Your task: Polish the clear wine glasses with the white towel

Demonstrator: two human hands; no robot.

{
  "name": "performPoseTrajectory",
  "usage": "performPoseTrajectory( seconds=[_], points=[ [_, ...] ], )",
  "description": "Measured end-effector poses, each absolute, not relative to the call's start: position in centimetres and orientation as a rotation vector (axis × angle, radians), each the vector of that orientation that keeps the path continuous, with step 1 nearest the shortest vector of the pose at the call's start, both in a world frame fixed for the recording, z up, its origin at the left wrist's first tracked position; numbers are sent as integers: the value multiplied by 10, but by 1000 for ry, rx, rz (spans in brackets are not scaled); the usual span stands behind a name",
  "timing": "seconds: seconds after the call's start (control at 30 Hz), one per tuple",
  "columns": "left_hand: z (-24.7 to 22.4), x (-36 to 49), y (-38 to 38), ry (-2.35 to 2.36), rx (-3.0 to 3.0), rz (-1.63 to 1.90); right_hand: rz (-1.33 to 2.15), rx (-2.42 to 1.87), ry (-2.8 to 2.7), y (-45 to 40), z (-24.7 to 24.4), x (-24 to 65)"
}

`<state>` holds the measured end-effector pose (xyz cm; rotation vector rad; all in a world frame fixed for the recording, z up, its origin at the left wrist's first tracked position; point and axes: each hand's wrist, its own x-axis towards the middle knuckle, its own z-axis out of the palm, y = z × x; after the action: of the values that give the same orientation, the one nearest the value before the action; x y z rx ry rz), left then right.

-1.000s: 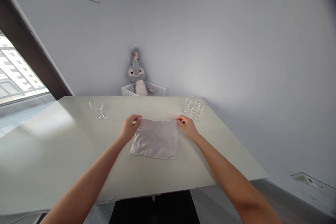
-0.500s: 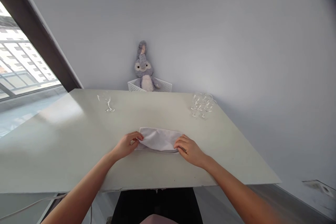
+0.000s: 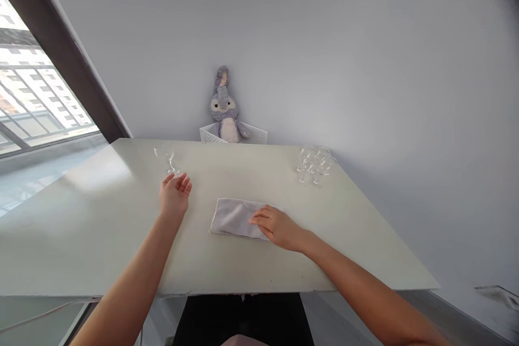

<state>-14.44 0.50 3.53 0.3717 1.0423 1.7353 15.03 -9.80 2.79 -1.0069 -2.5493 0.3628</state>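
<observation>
Off comes the left hand, fingers loosely curled, holding nothing, right by the lone glass, left of centre! The right hand rests on the cloth, pinching or not I can't tell. It's folded now, mid-frame: that fold looks made. Glasses cluster right, clear of it.

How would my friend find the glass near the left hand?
Find the pale table in front of the wall. Toward its far left, just beyond the left hand, is a clear stemmed glass. It stands alone; the other clear glasses crowd together at the far right.
</observation>
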Motion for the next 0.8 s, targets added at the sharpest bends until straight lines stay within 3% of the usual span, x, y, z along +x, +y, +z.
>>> performPoseTrajectory(
  seconds=[0.13, 0.4, 0.57, 0.7, 0.8],
  points=[
    [50, -164, 55, 885, -37, 1765, 243, -976, -2743, -92, 9, 123],
    [45, -193, 104, 615, -35, 1763, 19, -1151, -2644, -87, -13, 96],
    [47, -190, 105, 526, -7, 1752, 434, -1237, -2248, -73, -24, 91],
    [48, -152, 82, 498, 201, 1628, 973, -1349, -1323, -48, -21, 106],
    [41, -108, 54, 489, 426, 1472, 1011, -1349, -1000, -31, -6, 123]
  ],
)
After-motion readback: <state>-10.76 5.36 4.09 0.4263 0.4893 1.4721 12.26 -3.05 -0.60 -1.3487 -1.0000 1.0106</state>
